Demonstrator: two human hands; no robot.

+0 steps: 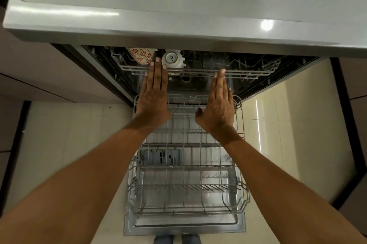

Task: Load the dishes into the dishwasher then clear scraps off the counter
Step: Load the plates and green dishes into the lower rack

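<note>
Flat and straight-fingered, my left hand [154, 88] and right hand [217, 102] grip nothing; their fingertips reach the upper rack [198, 69] front rail. Behind it sit a flowered cup [140, 55] and white cup [172, 59]. Lower rack [184, 166] lies pulled out over the door [184, 226], below the surface [158, 1].

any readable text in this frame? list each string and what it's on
"SISTA": my best reading of small dark print on the underside of the white ceramic cup, upside down in the grey wire upper rack; letters blurred, not certain.
Grey plastic detergent dispenser on the open dishwasher door: markings too small to read.
Red-flowered white mug: pattern only, no text.
</note>
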